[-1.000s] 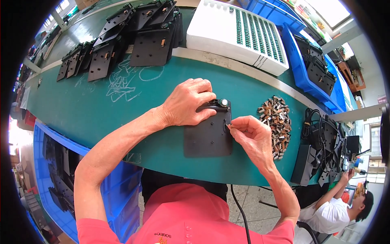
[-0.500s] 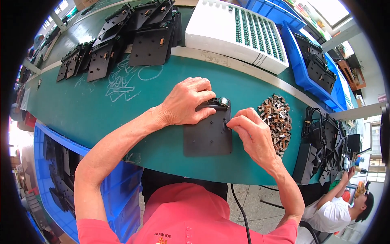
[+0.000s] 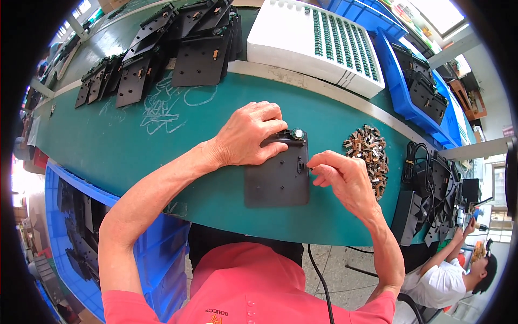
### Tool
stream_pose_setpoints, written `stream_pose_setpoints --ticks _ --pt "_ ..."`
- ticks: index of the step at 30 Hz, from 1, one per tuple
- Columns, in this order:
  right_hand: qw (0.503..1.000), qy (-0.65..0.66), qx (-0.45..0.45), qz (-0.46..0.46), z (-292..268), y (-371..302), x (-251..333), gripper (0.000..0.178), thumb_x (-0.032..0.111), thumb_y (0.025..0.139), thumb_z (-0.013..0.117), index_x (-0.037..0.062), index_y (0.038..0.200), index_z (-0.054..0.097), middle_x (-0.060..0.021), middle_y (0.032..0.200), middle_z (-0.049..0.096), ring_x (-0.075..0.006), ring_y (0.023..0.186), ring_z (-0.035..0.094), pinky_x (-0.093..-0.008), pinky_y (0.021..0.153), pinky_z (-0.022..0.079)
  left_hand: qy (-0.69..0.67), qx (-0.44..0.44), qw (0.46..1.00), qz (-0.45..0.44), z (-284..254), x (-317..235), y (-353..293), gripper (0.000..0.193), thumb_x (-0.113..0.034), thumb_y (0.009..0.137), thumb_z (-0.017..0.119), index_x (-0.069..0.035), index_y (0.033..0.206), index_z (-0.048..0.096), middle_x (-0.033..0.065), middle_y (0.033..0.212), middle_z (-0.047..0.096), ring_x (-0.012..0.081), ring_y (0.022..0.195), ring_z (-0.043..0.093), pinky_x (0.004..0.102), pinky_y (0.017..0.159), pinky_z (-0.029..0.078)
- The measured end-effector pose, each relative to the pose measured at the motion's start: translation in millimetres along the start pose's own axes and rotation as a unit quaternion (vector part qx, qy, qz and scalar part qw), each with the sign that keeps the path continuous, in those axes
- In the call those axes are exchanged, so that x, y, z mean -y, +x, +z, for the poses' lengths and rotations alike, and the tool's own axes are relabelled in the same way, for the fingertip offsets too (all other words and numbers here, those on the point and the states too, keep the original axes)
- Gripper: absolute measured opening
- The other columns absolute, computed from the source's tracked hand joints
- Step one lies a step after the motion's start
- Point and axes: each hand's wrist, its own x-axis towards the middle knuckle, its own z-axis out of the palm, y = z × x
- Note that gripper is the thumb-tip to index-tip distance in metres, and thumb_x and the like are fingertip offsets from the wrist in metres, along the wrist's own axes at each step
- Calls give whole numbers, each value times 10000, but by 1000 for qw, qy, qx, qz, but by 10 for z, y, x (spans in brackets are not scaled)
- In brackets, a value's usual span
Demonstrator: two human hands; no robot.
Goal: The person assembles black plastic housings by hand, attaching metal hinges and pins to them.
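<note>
A flat black plastic panel (image 3: 270,183) lies on the green table in front of me, with a round silver-and-green part (image 3: 297,134) at its top right corner. My left hand (image 3: 251,135) grips the panel's upper left edge, thumb on its face and fingers curled over the top. Near the panel's right edge is a small rectangular slot (image 3: 301,165). Just right of that slot, my right hand (image 3: 341,175) is closed, thumb and forefinger pinched together. A tiny dark bit shows at the fingertips; its kind is too small to tell.
Right of my hand lies a heap of small metal switch-like parts (image 3: 369,154). Behind stand a white foam tray (image 3: 280,35) with rows of green parts, stacked black panels (image 3: 197,62) and a blue bin (image 3: 396,97). Black cabled devices (image 3: 410,208) lie right; a co-worker (image 3: 445,281) sits beyond.
My right hand has drawn back a little to the right from the slot, leaving it uncovered. My left hand and the panel have stayed nearly in place.
</note>
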Motion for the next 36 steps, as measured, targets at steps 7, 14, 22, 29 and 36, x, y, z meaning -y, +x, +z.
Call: stream_pose_setpoints --ticks 7,14,22,29,36 --pt "968 232 14 91 42 -8 -18 161 13 916 634 -32 1067 664 -88 921 689 -163 816 699 -277 743 573 6 4 1000 -3 6 3 1 342 -176 681 826 -12 943 679 99 888 604 277 822 593 388 760 503" --pt "969 228 -29 87 147 -23 -56 199 -21 860 663 -50 1056 640 -97 907 705 -147 819 697 -268 754 567 1 4 1000 -4 1 -8 8 346 -175 682 826 -10 949 680 100 887 603 276 820 591 388 759 501" --pt "990 113 -68 58 186 -28 17 249 -56 826 663 -47 1074 630 -128 869 712 -144 836 706 -268 741 575 9 -1 1000 11 14 16 -14 350 -196 690 820 -7 947 676 106 900 617 294 854 604 393 780 506" --pt "997 -14 -72 -36 182 -1 -7 258 -27 803 693 1 1057 657 -101 880 681 -170 765 679 -294 683 551 14 -9 1000 19 23 14 -9 341 -200 697 816 -10 942 673 107 905 616 298 866 611 402 786 514" --pt "993 -83 -64 -51 201 61 37 260 8 776 727 56 1025 673 -78 871 612 -181 660 599 -318 618 493 15 -1 1000 11 20 17 -26 333 -213 709 810 -18 938 667 108 925 613 301 881 611 410 788 511"
